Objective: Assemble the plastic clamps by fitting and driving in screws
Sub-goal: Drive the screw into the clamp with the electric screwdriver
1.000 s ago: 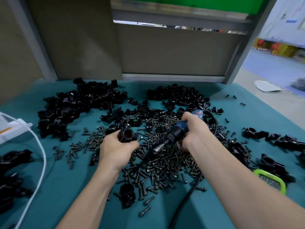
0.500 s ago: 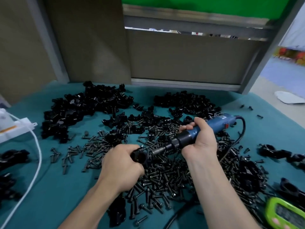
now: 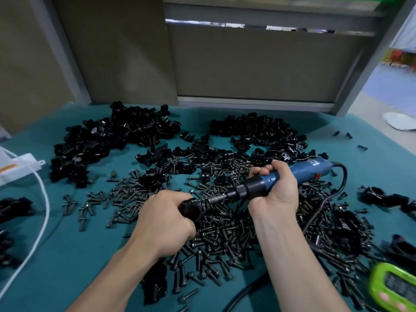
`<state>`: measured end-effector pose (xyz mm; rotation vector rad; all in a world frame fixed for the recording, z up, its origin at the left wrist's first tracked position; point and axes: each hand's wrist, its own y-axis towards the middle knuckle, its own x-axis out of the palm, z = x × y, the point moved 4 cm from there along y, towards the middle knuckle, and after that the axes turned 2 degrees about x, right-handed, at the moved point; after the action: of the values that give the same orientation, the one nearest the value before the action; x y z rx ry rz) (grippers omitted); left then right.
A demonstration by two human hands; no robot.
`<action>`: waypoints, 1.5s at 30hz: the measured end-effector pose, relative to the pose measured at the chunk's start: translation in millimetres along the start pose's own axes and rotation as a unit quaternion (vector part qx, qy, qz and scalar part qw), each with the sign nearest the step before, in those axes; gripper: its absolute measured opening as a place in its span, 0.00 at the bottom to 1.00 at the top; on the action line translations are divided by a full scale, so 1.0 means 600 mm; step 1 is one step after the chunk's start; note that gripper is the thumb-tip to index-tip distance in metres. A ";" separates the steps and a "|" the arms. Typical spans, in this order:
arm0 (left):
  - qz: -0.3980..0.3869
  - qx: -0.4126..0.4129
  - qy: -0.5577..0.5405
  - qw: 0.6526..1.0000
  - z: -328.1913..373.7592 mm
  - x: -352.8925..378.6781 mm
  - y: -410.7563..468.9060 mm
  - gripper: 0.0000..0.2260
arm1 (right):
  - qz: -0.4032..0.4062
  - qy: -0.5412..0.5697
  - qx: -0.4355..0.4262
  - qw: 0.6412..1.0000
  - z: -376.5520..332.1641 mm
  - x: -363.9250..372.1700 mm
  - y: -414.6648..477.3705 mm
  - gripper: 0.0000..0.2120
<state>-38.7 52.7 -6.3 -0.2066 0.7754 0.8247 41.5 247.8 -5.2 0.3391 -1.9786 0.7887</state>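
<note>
Two grips are full: the left grip (image 3: 166, 221) curls round one black clamp (image 3: 191, 210), and the right grip (image 3: 274, 192) wraps the blue electric screwdriver (image 3: 308, 170), its bit at the clamp's right side, over the near screw pile (image 3: 225, 235). Heaps of loose clamp parts (image 3: 108, 140) on the far desk (image 3: 67, 255) suggest most of the assembly remains.

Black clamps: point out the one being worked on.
The clamp gripped in the left hand, at the tip of the blue screwdriver; the others lie loose on the table.
</note>
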 end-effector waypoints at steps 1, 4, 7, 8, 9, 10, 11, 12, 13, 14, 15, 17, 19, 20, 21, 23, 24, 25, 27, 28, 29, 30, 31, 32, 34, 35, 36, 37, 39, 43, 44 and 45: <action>-0.003 0.001 0.002 1.000 0.001 0.002 0.000 0.11 | -0.001 0.001 0.001 1.000 0.000 -0.001 -0.001 0.10; -0.012 0.002 0.001 1.000 0.002 0.006 -0.003 0.10 | -0.005 0.003 0.002 1.000 0.002 -0.004 -0.002 0.09; -0.012 0.003 -0.007 1.000 0.003 0.006 -0.006 0.10 | -0.009 0.010 0.004 1.000 0.003 -0.006 -0.003 0.10; -0.012 0.004 -0.005 1.000 0.005 0.005 -0.007 0.10 | -0.008 0.015 0.006 1.000 0.004 -0.008 -0.003 0.09; -0.011 0.004 -0.004 1.000 0.006 0.005 -0.008 0.10 | -0.007 0.020 0.009 1.000 0.004 -0.009 -0.004 0.09; -0.011 0.004 -0.005 1.000 0.006 0.005 -0.008 0.12 | -0.006 0.025 0.014 1.000 0.005 -0.010 -0.004 0.09; -0.012 0.005 -0.005 1.000 0.006 0.006 -0.007 0.13 | -0.005 0.029 0.019 0.999 0.005 -0.011 -0.005 0.09; -0.011 0.006 -0.004 1.000 0.005 0.007 -0.007 0.15 | -0.003 0.034 0.023 0.999 0.006 -0.012 -0.005 0.09; -0.011 0.008 -0.001 1.000 0.005 0.008 -0.007 0.16 | -0.001 0.039 0.028 0.999 0.006 -0.013 -0.005 0.10; -0.011 0.010 0.001 1.000 0.005 0.008 -0.006 0.16 | -0.001 0.044 0.032 0.999 0.006 -0.012 -0.006 0.10; -0.011 0.012 0.001 1.000 0.006 0.009 -0.006 0.17 | -0.001 0.049 0.034 0.998 0.006 -0.011 -0.006 0.10; -0.013 0.017 -0.004 1.000 0.008 0.008 -0.004 0.16 | -0.003 0.054 0.031 0.998 0.004 -0.008 -0.007 0.10; -0.017 0.017 -0.007 1.000 0.010 0.007 -0.004 0.15 | -0.005 0.054 0.025 0.998 0.003 -0.007 -0.008 0.10; -0.019 0.016 -0.006 1.000 0.011 0.006 -0.004 0.15 | -0.007 0.051 0.023 0.998 0.002 -0.006 -0.010 0.09; -0.021 0.016 -0.005 1.000 0.012 0.005 -0.004 0.15 | -0.010 0.048 0.020 0.999 0.002 -0.006 -0.011 0.09; -0.021 0.015 0.002 1.000 0.014 0.005 -0.005 0.15 | -0.013 0.042 0.011 0.999 0.001 -0.005 -0.012 0.09; -0.018 0.017 0.006 1.000 0.014 0.005 -0.005 0.16 | -0.016 0.041 0.006 0.999 0.000 -0.004 -0.013 0.10; -0.016 0.020 0.010 1.000 0.015 0.004 -0.005 0.16 | -0.019 0.042 0.001 0.999 -0.001 -0.002 -0.013 0.10; -0.015 0.026 0.015 0.999 0.015 0.004 -0.005 0.16 | -0.022 0.042 -0.004 0.999 -0.002 -0.001 -0.013 0.10; -0.013 0.029 0.019 0.999 0.015 0.004 -0.006 0.16 | -0.023 0.041 -0.004 0.999 -0.002 -0.001 -0.014 0.10; -0.010 0.032 0.030 0.999 0.015 0.003 -0.006 0.14 | -0.022 0.041 -0.002 0.999 -0.001 -0.002 -0.013 0.10; -0.005 0.035 0.050 0.998 0.014 0.003 -0.006 0.11 | -0.020 0.040 -0.001 0.999 -0.001 -0.003 -0.012 0.10; 0.002 0.038 0.078 0.996 0.014 0.002 -0.007 0.08 | -0.019 0.038 0.000 0.999 -0.001 -0.004 -0.012 0.09; 0.010 0.042 0.102 0.994 0.014 0.001 -0.007 0.05 | -0.017 0.036 0.002 0.999 0.000 -0.005 -0.012 0.09; 0.021 0.059 0.131 0.989 0.016 -0.001 -0.010 0.03 | -0.013 0.035 0.006 0.999 0.001 -0.006 -0.011 0.09; 0.025 0.071 0.139 0.987 0.018 -0.002 -0.011 0.03 | -0.011 0.036 0.008 0.999 0.001 -0.006 -0.011 0.09; 0.027 0.083 0.142 0.986 0.019 -0.003 -0.013 0.04 | -0.010 0.038 0.010 0.999 0.002 -0.006 -0.011 0.10; 0.027 0.092 0.136 0.986 0.021 -0.005 -0.014 0.05 | -0.010 0.042 0.012 0.999 0.001 -0.006 -0.011 0.10; 0.025 0.106 0.091 0.990 0.024 -0.009 -0.015 0.08 | -0.009 0.049 0.014 0.999 0.001 -0.007 -0.009 0.10; 0.058 0.089 -0.003 0.994 0.027 -0.008 -0.016 0.23 | -0.017 0.049 0.019 0.998 0.003 -0.009 -0.010 0.11; 0.071 0.063 -0.013 0.995 0.026 -0.008 -0.016 0.27 | -0.017 0.049 0.017 0.998 0.003 -0.010 -0.010 0.11; 0.081 0.044 -0.025 0.995 0.023 -0.008 -0.016 0.28 | -0.018 0.049 0.017 0.999 0.003 -0.011 -0.011 0.11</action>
<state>-26.1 49.5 5.5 -0.0442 0.7877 0.9439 47.0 241.2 -8.7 0.3488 -1.8650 0.8021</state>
